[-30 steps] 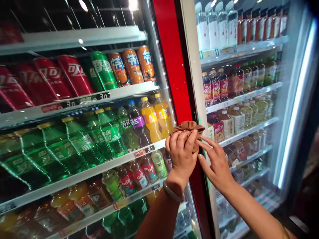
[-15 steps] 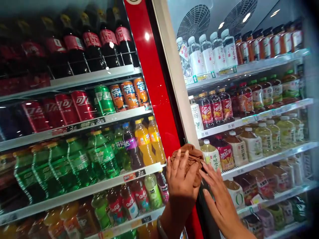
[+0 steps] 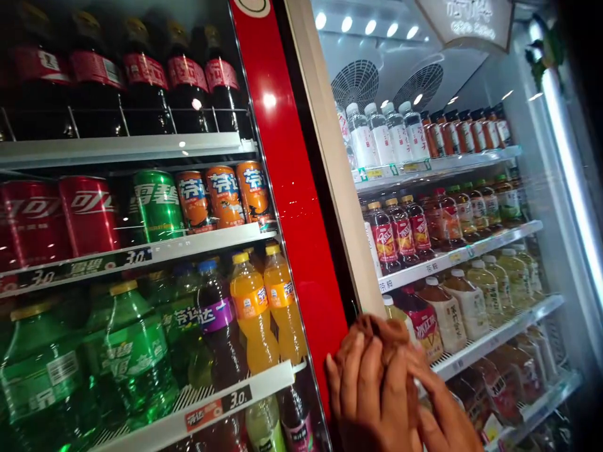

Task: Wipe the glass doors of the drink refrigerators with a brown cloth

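Your left hand lies over the bunched brown cloth, its fingers slightly bent and closed down upon it. The cloth shows just beyond the fingertips, crumpled, without a clear long axis. This hand is the nearer; your right hand overlaps it at the right, fingers partly hidden, so its grip cannot be told. The cloth meets the slanting border of the red door frame and beige post, with drink shelves on either side.
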A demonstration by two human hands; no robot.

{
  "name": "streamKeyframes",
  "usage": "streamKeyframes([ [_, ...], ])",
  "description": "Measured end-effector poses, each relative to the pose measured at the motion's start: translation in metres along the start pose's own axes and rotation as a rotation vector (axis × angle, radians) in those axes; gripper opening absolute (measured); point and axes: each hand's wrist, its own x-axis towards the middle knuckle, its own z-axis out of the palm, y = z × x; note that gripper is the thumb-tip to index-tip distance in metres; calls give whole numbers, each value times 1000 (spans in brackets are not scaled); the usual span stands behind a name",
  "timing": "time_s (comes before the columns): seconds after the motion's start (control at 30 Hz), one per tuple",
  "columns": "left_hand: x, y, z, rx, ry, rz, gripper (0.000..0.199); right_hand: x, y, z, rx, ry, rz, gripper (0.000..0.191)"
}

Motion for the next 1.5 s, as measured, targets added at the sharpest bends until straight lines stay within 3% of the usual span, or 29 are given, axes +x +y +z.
streamKeyframes([
  [0.07, 26, 4, -8, -5, -46, -49, 42, 18, -6, -3, 7, -7, 13, 60],
  [0.13, 32, 9, -11, 8, -72, -24, 47, 26, -7, -6, -3, -12, -30, 64],
  [0.23, 19, 16, -10, 47, -93, -4, 43, 37, 3, -17, -26, -37, -231, 61],
  [0.33, 31, 18, -3, 102, -69, 27, 44, 85, 16, -39, -45, -49, -491, 50],
  [0.4, 72, 16, 7, 149, -76, 73, 54, 146, 18, -55, -75, -31, -632, 45],
  [0.5, 163, 13, 27, 240, -48, 106, 59, 251, 6, -73, -132, 4, -771, 45],
  [0.6, 225, 19, 43, 296, -1, 102, 54, 318, -6, -84, -159, -3, -836, 47],
  [0.67, 228, 26, 50, 330, 19, 66, 52, 327, -4, -87, -162, -19, -871, 49],
  [0.73, 210, 33, 50, 367, 19, 65, 55, 316, 8, -87, -152, -57, -939, 53],
  [0.8, 191, 36, 47, 409, -9, 114, 58, 302, 20, -87, -122, -106, -1017, 58],
  [0.87, 193, 35, 43, 453, -76, 186, 57, 303, 25, -90, -106, -127, -1063, 58],
  [0.93, 224, 30, 40, 501, -178, 253, 53, 325, 17, -98, -131, -115, -1063, 52],
  [1.0, 274, 24, 42, 555, -249, 260, 51, 367, 3, -109, -182, -91, -1036, 47],
  [1.1, 343, 18, 53, 582, -217, 196, 49, 435, -15, -125, -252, -56, -962, 52],
  [1.17, 358, 17, 61, 572, -189, 158, 45, 461, -16, -128, -260, -23, -882, 58],
  [1.27, 329, 20, 63, 550, -160, 121, 42, 450, -1, -122, -266, -7, -840, 71],
  [1.4, 268, 23, 52, 472, -248, 278, 46, 385, 26, -114, -291, -47, -854, 61],
  [1.5, 276, 21, 49, 454, -326, 396, 43, 358, 33, -117, -328, -98, -869, 63],
])
